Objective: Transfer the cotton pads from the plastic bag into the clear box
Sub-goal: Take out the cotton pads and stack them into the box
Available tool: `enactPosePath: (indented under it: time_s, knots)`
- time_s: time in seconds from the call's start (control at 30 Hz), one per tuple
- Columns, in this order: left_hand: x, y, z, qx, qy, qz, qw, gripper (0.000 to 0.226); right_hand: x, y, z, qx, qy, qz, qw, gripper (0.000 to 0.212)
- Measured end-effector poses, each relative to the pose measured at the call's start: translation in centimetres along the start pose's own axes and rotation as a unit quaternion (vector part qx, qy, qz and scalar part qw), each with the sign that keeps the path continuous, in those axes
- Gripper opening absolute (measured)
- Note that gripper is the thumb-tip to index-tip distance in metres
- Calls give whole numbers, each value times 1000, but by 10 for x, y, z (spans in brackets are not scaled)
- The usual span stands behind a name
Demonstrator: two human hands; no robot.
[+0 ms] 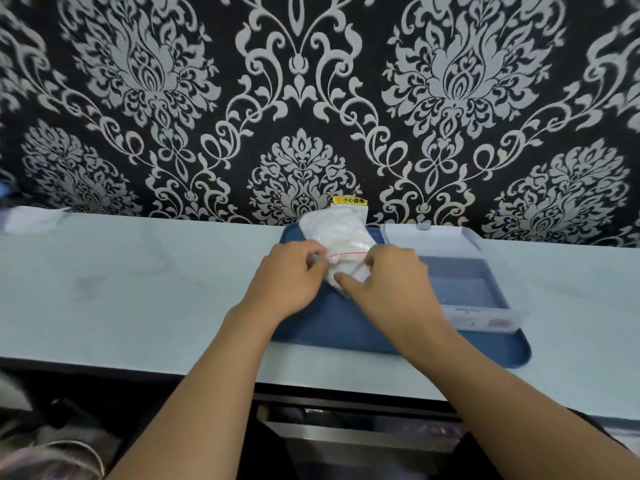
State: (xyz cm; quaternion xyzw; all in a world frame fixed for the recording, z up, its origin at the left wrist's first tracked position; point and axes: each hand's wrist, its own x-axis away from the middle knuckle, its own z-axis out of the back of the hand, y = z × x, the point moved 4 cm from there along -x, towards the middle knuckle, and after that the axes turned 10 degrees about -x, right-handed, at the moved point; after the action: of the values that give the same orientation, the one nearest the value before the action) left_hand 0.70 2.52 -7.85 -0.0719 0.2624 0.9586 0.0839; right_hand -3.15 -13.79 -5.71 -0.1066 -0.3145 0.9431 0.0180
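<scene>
A clear plastic bag (341, 239) stuffed with white cotton pads lies on a blue tray (332, 323), its red zip line facing me. My left hand (289, 277) pinches the bag's zip edge on the left side. My right hand (391, 282) pinches the same edge on the right, thumb under the bag's mouth. To the right on the tray stands the clear box (464, 285), open, with its lid (429, 239) tipped back toward the wall. I see nothing inside the box.
The tray sits on a pale countertop (138, 289) against a black-and-silver patterned wall. A white object (31, 220) lies at the far left of the counter. A yellow warning sticker (349, 200) is on the wall behind the bag. Below the counter edge a dark shelf shows.
</scene>
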Motion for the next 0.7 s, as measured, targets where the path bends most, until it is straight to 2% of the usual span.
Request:
enactPosePath:
  time_s: [0.13,0.4,0.6,0.7]
  knots:
    - [-5,13,0,8,30,-10,999,18,-7,2,8,7,48,24,999,62]
    - [-8,21,-3,26,39,-7,999,28,-24,5,4,27,16,14,999,31]
    - [-12,20,-8,84,56,55,993,35,-25,8,3,23,30,23,999,28]
    - [-11,21,-8,89,65,83,990,32,-24,8,0,-1,36,32,999,36]
